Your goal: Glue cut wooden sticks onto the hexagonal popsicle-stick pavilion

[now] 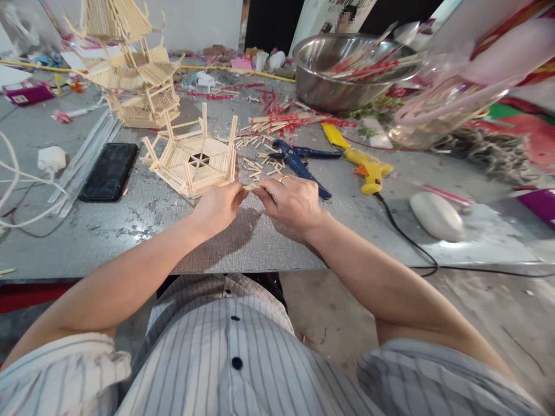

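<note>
My left hand (219,206) and my right hand (291,201) meet above the table near its front edge. Between their pinched fingertips shows a short bit of pale wooden stick (250,187), held from both sides. Just beyond my left hand lies a hexagonal frame of wooden sticks (173,167), with several posts standing up from its rim and a small spoked opening in its middle. Cut stick pieces (255,167) are scattered behind my fingers. Blue-handled cutters (299,162) rest beyond my right hand, and a yellow glue gun (368,167) lies farther right.
A tiered stick pagoda (134,75) stands at the back left. Near it are a black phone (108,172) and a white charger (51,158). At the back right is a steel basin (321,86) holding wrapped sticks. A white oval object (436,215) sits right of the glue gun's cord.
</note>
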Demonstrator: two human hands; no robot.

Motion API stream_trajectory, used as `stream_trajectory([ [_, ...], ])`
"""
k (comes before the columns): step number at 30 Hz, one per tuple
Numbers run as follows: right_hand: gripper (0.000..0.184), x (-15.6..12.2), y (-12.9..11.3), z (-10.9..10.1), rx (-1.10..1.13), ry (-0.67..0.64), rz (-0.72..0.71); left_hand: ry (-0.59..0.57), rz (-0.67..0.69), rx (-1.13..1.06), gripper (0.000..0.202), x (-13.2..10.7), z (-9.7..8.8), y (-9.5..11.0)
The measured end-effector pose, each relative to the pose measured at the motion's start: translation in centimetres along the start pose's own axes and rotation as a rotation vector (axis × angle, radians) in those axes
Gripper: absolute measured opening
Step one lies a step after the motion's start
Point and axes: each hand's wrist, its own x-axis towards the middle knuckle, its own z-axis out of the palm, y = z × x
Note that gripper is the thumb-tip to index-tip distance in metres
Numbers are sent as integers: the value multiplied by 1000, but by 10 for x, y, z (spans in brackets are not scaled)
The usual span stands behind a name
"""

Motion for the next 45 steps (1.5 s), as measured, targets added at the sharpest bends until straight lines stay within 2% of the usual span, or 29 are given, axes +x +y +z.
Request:
stream_trajectory([
  [5, 49, 3, 2, 3, 140, 21, 120, 97, 10, -35, 29, 0, 1, 2],
  [10, 37, 6, 19, 6, 253, 48, 201, 249, 68, -108, 17, -1, -3, -2],
  [14, 23, 6, 30, 12, 264, -78, 106, 275, 131, -159, 14, 0, -5, -4],
  [18, 18, 6, 32, 18, 281, -233, -45, 226, 84, -200, 13, 0, -6, -2],
  [20, 20, 8, 35, 17, 280, -231, -41, 202, 56, -214, 12, 0, -7, -2],
  [22, 22, 8, 42, 16, 240, -151, 61, 202, 43, -216, 14, 1, -8, -2],
  [26, 27, 6, 68, 14, 91, 17, 381, 216, 38, -218, 19, 1, -8, -4],
  [28, 36, 5, 78, 15, 41, -65, 521, 215, 35, -222, 20, 1, -8, -5],
  [32, 37, 9, 83, 16, -49, -417, 717, 201, 17, -224, 21, 0, -9, -4],
  [34, 34, 11, 80, 16, -58, -439, 750, 196, 19, -223, 22, 0, -10, -4],
  [37, 35, 13, 78, 14, -22, -307, 801, 205, 39, -199, 23, 0, -12, -3],
  [40, 37, 13, 81, 11, 52, -79, 835, 212, 64, -176, 23, 1, -13, -4],
  [45, 40, 11, 84, 5, 263, 271, 749, 249, 178, -192, 20, 1, -11, -7],
])
